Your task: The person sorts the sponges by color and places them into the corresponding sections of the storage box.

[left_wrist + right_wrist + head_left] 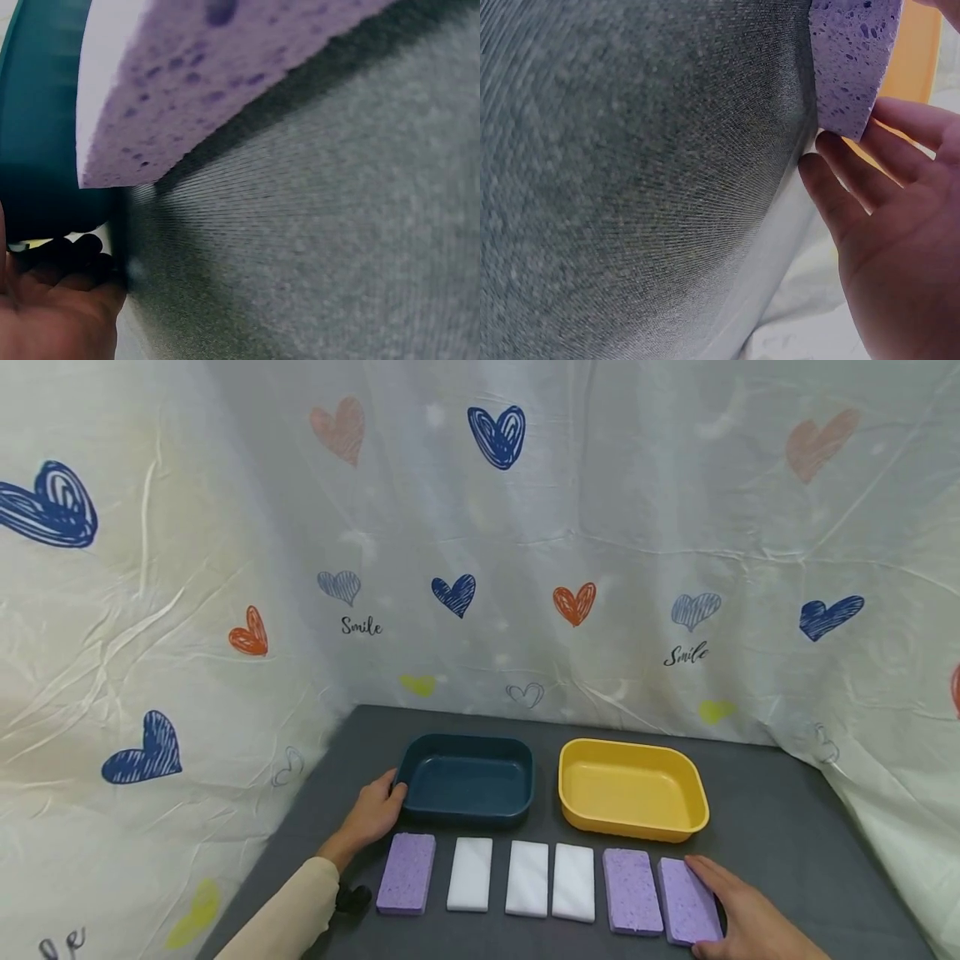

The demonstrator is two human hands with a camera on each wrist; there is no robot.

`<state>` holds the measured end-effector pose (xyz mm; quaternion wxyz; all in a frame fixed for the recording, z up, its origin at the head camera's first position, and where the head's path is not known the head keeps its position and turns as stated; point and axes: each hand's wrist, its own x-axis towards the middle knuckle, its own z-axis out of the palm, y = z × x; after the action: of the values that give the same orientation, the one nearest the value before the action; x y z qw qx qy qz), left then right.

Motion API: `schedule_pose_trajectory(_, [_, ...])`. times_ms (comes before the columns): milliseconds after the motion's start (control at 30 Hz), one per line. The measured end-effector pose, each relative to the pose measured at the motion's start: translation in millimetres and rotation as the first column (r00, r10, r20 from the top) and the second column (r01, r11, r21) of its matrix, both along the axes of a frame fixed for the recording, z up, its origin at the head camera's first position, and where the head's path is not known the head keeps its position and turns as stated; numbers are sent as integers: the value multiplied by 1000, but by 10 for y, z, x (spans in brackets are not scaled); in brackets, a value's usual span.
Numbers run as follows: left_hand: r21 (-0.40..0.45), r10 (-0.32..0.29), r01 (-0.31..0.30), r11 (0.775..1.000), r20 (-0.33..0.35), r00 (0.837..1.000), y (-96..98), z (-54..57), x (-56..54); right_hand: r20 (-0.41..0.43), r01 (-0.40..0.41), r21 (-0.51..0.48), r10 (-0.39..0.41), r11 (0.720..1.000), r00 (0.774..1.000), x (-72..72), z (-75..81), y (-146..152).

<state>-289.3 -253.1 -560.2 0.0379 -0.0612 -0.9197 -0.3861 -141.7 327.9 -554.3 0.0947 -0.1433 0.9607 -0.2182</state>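
Observation:
At the left end of the dark blue tray, my left hand grips the wall, thumb at the rim; in the left wrist view its fingers curl beside the tray's side. My right hand holds the rightmost purple sponge, fingers at its far end and thumb at its near end. In the right wrist view the fingertips lie along the edge of that sponge. Another purple sponge lies just left of it, and a third purple sponge lies below the left hand.
Three white sponges, a left one, a middle one and a right one, lie between the purple ones in the row. A yellow tray stands behind on the right. White heart-print cloth hangs around the grey table.

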Motion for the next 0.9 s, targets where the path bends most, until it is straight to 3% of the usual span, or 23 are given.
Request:
schedule_pose_trajectory(167, [-18,7,-8,1000,-47,999,23,2,-3,-15,-4,14,5,1000,1000,-8,42,9])
schedule_pose_trajectory(333, [-13,22,-22,1000,-17,1000,31,16,8,-37,-11,31,12,999,999,-8,172,39])
schedule_pose_trajectory(600, [-15,33,-33,999,4,999,42,55,22,-183,-23,92,40,995,982,16,458,69])
schedule_pose_trajectory(900, [-23,39,-39,999,17,999,51,65,18,-104,14,125,-1,992,995,-181,924,14])
